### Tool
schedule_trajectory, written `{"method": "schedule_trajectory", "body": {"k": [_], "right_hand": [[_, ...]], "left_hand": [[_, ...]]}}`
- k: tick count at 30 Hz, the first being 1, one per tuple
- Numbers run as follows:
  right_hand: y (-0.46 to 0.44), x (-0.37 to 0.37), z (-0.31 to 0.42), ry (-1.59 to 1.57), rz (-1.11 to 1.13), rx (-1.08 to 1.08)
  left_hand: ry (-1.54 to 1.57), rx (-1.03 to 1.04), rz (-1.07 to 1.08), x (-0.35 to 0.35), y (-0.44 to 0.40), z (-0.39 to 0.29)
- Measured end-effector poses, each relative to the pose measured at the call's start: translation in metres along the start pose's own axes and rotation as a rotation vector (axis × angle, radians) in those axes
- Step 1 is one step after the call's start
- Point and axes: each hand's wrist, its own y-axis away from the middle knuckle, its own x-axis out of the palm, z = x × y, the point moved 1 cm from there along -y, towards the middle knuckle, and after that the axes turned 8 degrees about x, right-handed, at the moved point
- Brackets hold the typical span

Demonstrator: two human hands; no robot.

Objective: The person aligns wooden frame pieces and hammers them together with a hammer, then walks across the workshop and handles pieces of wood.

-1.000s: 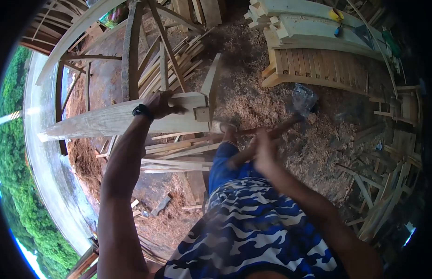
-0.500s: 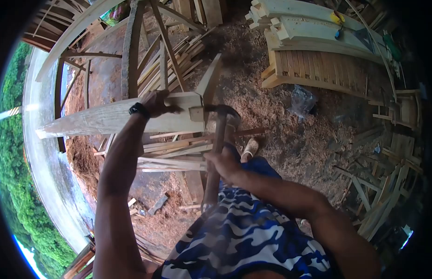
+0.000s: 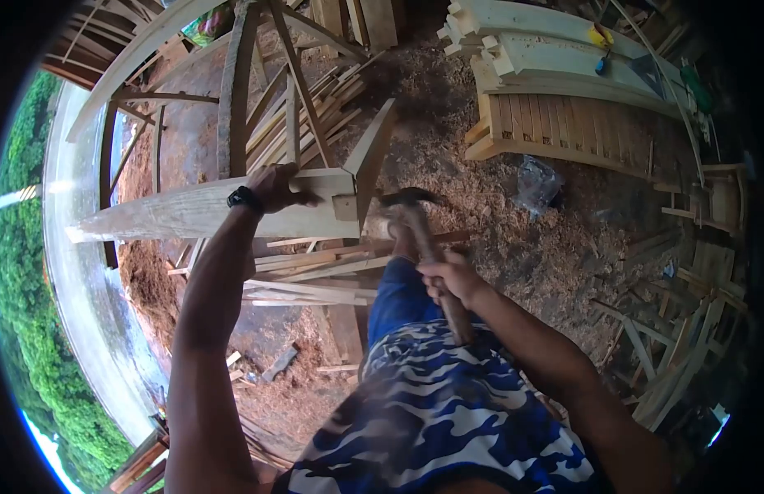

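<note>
Clutching a hammer (image 3: 422, 230), fingers wrapped round it, the right hand (image 3: 452, 277) holds its head near the right end of a beam (image 3: 192, 212); the left hand (image 3: 275, 188) clamps its fingers on the beam's far edge.

At middle left, the big board (image 3: 184, 211) is smooth, dull wood. The hammer (image 3: 423, 237) has a dark metal head and a wooden handle. Right of middle, the clear plastic bag (image 3: 536, 186) is shiny. The bottom shirt (image 3: 448, 420) is cloth.
</note>
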Motion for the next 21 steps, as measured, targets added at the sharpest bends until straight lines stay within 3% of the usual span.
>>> {"method": "schedule_trajectory", "body": {"k": [1, 2, 4, 5, 6, 10, 11, 14, 21], "right_hand": [[0.011, -0.011, -0.001, 0.017, -0.142, -0.056], [0.005, -0.013, -0.004, 0.013, -0.139, -0.053], [-0.016, -0.024, -0.020, -0.546, -0.463, -0.230], [-0.055, -0.003, -0.033, -0.529, -0.642, -0.196], [-0.060, 0.005, -0.033, -0.522, -0.641, -0.200], [-0.057, 0.036, -0.035, 0.066, -0.193, -0.114], [-0.019, 0.012, 0.000, -0.020, -0.053, -0.008], [-0.003, -0.015, -0.008, -0.157, -0.286, -0.149], [-0.040, 0.035, -0.002, 0.060, -0.075, -0.273]], "left_hand": [[-0.017, -0.006, 0.006, 0.001, -0.002, 0.002], [-0.036, -0.011, 0.024, 0.003, -0.001, 0.004], [-0.025, 0.025, -0.001, 0.011, 0.000, 0.011], [-0.022, 0.014, -0.007, 0.010, 0.001, 0.010], [-0.021, 0.003, -0.020, 0.008, 0.000, 0.009], [-0.053, -0.019, 0.057, 0.002, -0.001, 0.008], [-0.025, -0.030, 0.051, 0.000, 0.001, 0.003], [0.015, -0.035, 0.046, 0.000, 0.000, 0.003], [-0.021, -0.023, 0.047, -0.003, 0.000, 0.006]]}}
